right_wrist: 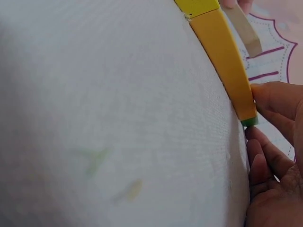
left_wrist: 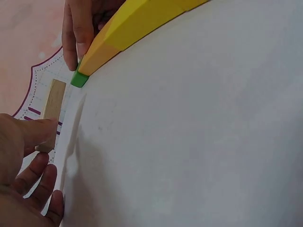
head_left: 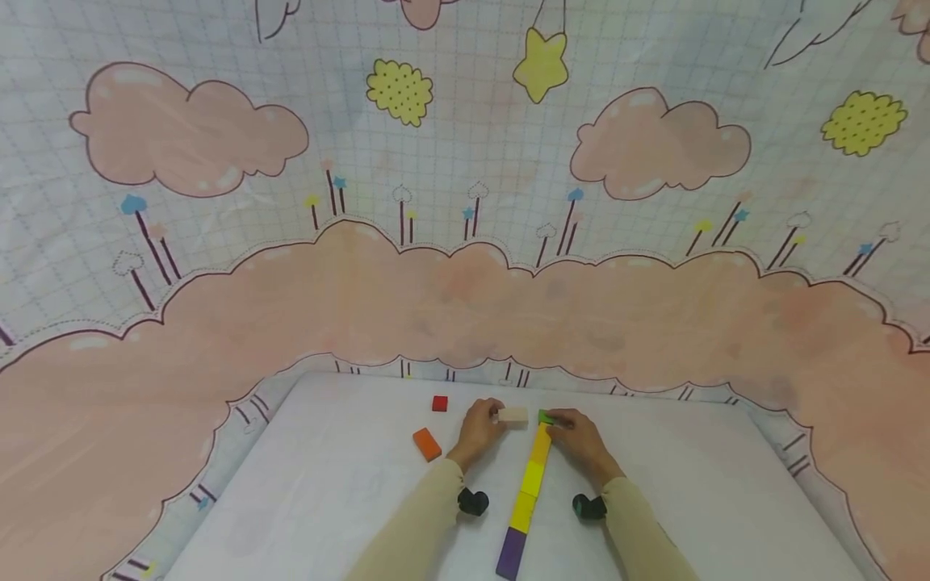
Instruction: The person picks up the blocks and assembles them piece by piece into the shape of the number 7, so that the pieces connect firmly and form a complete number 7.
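In the head view, a row of wooden blocks runs along the white table: a purple block [head_left: 512,553] nearest, then two yellow blocks [head_left: 533,478], an orange-yellow block [head_left: 541,444] and a small green block [head_left: 545,416] at the far end. My right hand [head_left: 579,440] pinches the green block, its thumb near the end of the orange-yellow block [right_wrist: 225,66]. To the left of the row, my left hand [head_left: 479,432] grips one end of a plain wood-coloured block [left_wrist: 54,101] between thumb and fingers. Whether that block touches the table is hard to tell.
Left of my left hand lie a red block [head_left: 439,403] and an orange block [head_left: 427,444]. A printed cloth [head_left: 465,298] with clouds and stars hangs behind the white table [head_left: 320,492]. Black wrist cameras [head_left: 473,503] sit on both sleeves.
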Motion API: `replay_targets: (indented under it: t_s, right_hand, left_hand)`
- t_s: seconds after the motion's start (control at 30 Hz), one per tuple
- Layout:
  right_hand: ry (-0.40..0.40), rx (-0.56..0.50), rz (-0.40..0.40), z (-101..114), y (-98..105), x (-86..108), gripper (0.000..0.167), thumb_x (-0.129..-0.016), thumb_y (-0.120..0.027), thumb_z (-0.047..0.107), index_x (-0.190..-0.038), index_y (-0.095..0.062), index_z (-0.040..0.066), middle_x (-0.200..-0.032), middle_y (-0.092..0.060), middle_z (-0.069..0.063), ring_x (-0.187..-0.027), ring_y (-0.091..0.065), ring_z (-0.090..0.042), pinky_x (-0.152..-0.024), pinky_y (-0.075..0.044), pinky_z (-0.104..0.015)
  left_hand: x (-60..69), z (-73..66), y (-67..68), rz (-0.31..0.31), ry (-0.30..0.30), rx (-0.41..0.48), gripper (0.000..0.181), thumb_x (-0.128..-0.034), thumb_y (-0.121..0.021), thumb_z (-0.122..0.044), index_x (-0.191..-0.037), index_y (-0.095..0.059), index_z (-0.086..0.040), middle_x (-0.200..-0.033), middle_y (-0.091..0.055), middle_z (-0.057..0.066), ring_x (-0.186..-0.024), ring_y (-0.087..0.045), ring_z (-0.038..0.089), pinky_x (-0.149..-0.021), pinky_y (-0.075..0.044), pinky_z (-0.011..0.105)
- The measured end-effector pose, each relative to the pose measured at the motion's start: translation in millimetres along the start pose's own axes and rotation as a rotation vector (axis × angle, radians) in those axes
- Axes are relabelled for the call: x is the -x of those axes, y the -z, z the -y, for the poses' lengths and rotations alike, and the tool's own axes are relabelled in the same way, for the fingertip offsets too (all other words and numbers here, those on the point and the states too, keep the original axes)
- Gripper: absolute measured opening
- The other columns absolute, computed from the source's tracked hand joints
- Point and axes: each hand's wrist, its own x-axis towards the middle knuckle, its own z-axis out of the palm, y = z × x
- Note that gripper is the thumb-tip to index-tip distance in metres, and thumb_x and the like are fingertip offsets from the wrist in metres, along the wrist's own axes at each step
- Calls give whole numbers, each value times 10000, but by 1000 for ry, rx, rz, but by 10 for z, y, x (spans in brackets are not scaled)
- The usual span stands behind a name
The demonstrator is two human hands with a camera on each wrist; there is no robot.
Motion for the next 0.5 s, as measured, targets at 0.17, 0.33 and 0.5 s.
replay_targets:
  t_s: [0.17,0.33,0.5]
  right_hand:
    - [-21,-8,4,-10,-8,-11,344,-919,-672,231,-1259,-649,193,-1378,-564,-106,-1291,-479,-328,-1121,-338,-580]
    - [-14,-12,-3,10,-7,-11,350,-917,-674,227,-1263,-646,187,-1384,-558,-113,-1290,-483,-332,-1116,-347,-575]
    - [-5,-7,-3,15,7,-5,343,-917,-670,236,-1257,-650,195,-1382,-564,-99,-1291,-486,-323,-1122,-346,-567]
  left_hand:
    - [-4,-24,-48,3,24,-14,275,-878,-727,-134,-1136,-648,-77,-1044,-593,73,-916,-497,196,-952,-480,416]
    - [-36,-36,-83,-2,40,-26,277,-888,-718,-155,-1150,-648,-97,-1046,-598,58,-911,-511,187,-968,-491,409]
    - [-75,-37,-115,-17,37,-63,272,-883,-722,-156,-1141,-658,-99,-1002,-594,41,-874,-507,173,-926,-491,383]
